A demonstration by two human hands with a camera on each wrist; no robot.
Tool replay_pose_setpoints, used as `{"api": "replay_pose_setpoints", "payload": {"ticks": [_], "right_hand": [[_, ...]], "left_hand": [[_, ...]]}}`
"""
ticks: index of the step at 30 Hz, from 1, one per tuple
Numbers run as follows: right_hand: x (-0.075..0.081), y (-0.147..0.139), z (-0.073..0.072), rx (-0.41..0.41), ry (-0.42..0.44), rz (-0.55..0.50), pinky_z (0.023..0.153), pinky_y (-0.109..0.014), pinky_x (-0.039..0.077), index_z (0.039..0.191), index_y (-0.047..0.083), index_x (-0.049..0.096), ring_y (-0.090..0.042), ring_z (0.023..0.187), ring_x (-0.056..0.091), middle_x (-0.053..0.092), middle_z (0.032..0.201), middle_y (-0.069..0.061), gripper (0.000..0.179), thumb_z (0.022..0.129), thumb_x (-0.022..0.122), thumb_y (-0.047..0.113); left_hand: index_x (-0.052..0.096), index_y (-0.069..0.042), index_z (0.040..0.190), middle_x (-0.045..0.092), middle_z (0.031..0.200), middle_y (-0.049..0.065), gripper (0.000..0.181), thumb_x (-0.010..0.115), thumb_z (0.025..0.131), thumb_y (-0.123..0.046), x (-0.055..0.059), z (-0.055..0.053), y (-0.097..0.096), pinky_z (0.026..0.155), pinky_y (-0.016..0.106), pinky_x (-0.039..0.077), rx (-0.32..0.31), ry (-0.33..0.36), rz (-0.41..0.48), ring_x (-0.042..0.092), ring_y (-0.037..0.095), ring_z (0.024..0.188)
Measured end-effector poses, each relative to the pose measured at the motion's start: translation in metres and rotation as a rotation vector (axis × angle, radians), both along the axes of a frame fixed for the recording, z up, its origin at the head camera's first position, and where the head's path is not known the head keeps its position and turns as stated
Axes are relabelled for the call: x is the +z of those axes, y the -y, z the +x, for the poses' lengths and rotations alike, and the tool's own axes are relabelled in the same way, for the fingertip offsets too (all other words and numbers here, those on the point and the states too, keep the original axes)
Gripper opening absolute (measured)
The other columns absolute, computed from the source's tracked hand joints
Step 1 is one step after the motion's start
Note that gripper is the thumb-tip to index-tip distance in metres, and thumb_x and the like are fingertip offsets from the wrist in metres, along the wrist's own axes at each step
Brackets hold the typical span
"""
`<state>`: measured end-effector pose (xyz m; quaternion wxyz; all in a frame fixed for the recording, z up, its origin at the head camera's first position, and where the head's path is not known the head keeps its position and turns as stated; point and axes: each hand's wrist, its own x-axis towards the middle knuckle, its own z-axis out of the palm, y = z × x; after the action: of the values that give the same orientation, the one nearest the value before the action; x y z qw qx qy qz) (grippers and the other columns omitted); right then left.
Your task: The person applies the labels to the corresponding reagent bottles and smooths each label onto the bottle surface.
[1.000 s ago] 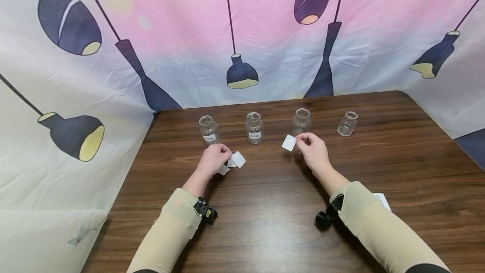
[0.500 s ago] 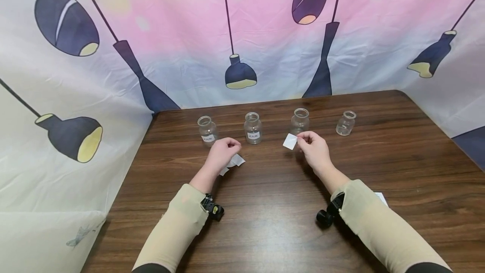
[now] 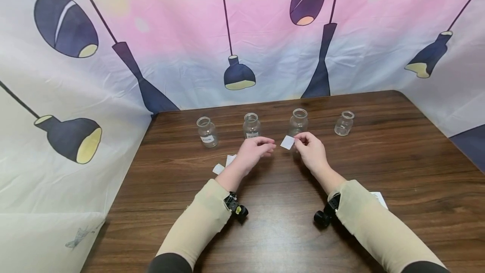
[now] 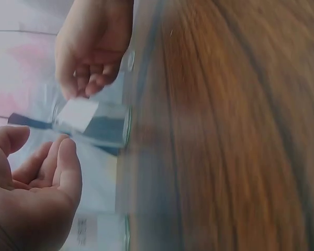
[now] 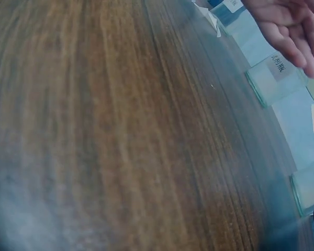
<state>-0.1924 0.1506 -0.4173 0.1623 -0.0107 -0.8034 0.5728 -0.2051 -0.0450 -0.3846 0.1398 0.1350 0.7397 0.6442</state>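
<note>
My right hand [image 3: 311, 151] pinches a small white square label [image 3: 287, 142] by its right edge, in front of the third glass jar [image 3: 298, 122]. My left hand [image 3: 253, 151] reaches toward it from the left, its fingers loosely bent, thumb apart and nothing between them; in the left wrist view a gap separates these fingers from the label. Behind the left hand stands a glass jar [image 3: 251, 122] with a printed label, partly hidden. The leftmost glass jar [image 3: 206, 132] also bears a printed label. No label shows on the rightmost glass jar [image 3: 344, 124].
Loose white paper pieces [image 3: 218, 169] lie on the brown wooden table [image 3: 280, 222], left of the left forearm. Another white sheet [image 3: 380, 199] is partly covered by the right sleeve. A patterned cloth [image 3: 182, 54] hangs behind the table's back edge.
My left hand has left the white paper pieces and moved right, in front of the second jar, its fingers opening out. My right hand stays nearly in place with the label.
</note>
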Motion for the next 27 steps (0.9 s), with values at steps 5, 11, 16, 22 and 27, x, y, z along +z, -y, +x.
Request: {"api": "replay_pose_setpoints", "payload": {"ticks": [5,11,16,22,27], "right_hand": [[-0.003,0.001,0.001,0.005,-0.007,0.015,0.055,-0.018,0.045,0.092,-0.001,0.064,-0.01,0.06,0.056,0.062,0.074,-0.011,0.01,0.088,0.058,0.006],[-0.003,0.002,0.004,0.051,-0.031,0.068,0.056,-0.02,0.044,0.093,0.001,0.064,-0.015,0.066,0.058,0.064,0.079,-0.012,0.01,0.087,0.059,0.008],[-0.004,0.003,0.007,0.055,-0.063,0.164,0.066,-0.028,0.043,0.093,0.005,0.065,-0.018,0.074,0.055,0.064,0.083,-0.008,0.01,0.086,0.061,0.011],[-0.006,0.005,0.007,0.072,-0.098,0.216,0.074,-0.033,0.045,0.093,0.004,0.067,-0.019,0.081,0.057,0.064,0.088,-0.008,0.01,0.084,0.063,0.008],[-0.006,0.006,0.009,0.107,-0.109,0.244,0.077,-0.036,0.046,0.095,0.004,0.068,-0.021,0.085,0.059,0.064,0.094,-0.009,0.012,0.084,0.063,0.007]], "left_hand": [[0.057,0.012,0.116,0.062,0.11,0.024,0.031,0.056,0.093,-0.007,-0.001,0.001,-0.015,0.081,0.031,0.052,-0.01,0.031,0.05,0.058,0.04,0.104],[0.059,0.008,0.117,0.062,0.111,0.017,0.03,0.058,0.092,-0.009,-0.001,-0.002,-0.026,0.083,0.032,0.051,0.019,0.033,0.063,0.057,0.037,0.106],[0.058,0.009,0.117,0.061,0.113,0.021,0.031,0.057,0.092,-0.008,-0.002,-0.004,-0.031,0.085,0.034,0.05,0.024,0.027,0.061,0.057,0.037,0.106],[0.058,0.01,0.116,0.063,0.107,0.018,0.031,0.057,0.091,-0.007,-0.004,-0.007,-0.035,0.085,0.036,0.05,0.056,-0.015,0.058,0.062,0.025,0.095],[0.062,0.007,0.109,0.065,0.096,0.013,0.024,0.059,0.089,-0.007,-0.006,-0.009,-0.039,0.083,0.039,0.05,0.1,-0.046,0.043,0.063,0.021,0.086]]}}
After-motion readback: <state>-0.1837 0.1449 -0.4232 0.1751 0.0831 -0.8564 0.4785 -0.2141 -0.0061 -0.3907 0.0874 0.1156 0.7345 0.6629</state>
